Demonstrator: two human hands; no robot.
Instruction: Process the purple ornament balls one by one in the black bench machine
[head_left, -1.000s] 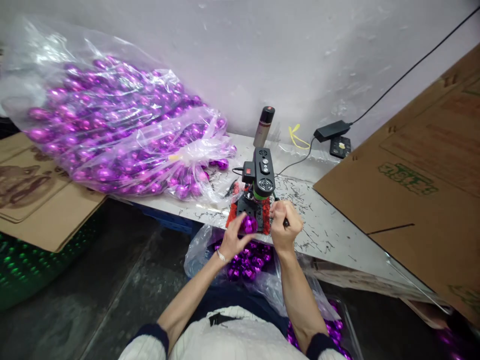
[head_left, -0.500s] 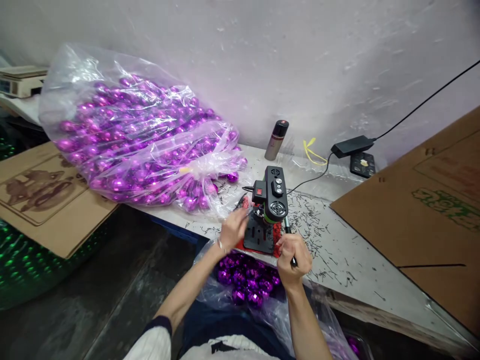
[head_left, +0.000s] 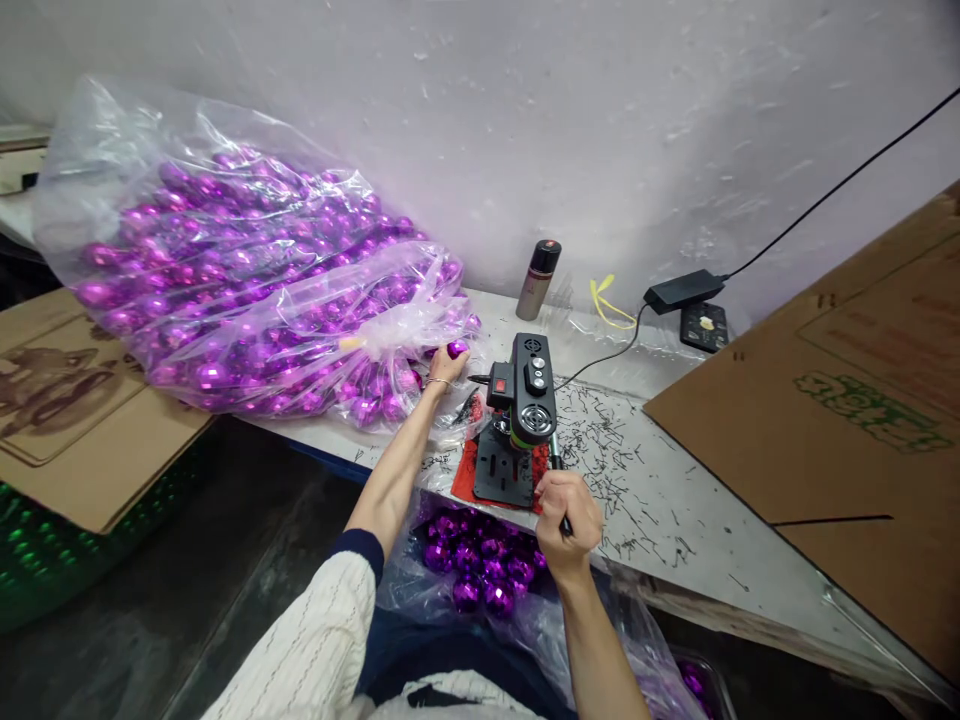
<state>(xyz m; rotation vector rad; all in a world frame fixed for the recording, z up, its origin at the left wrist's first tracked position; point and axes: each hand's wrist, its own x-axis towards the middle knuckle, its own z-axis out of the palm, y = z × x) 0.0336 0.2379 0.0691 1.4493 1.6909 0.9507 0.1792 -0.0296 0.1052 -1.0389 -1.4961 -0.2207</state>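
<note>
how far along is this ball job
Done: a smaller bag of purple balls sits below the table edge. In hand: left hand picks one purple ball at the big bag; right hand grips the press lever. Left: the big bag looks mostly full.

The shiny round plastic balls (head_left: 247,290) in the big clear plastic bag (head_left: 97,170) are all bright purple, and the single shiny ball (head_left: 457,349) at the left hand (head_left: 444,367) is the same purple. More purple balls (head_left: 480,570) fill the lower clear bag. The small bench machine (head_left: 525,385) is black with a red switch and a green ring, and it stands on a black plate over a red mat (head_left: 465,478). The tabletop (head_left: 675,500) is white with many thin black scraps. The spray can (head_left: 538,280) is grey with a black cap and a red top. The flat cardboard sheet (head_left: 847,420) is brown with green print. The sleeve (head_left: 315,650) is white with thin dark lines and a navy cuff.
</note>
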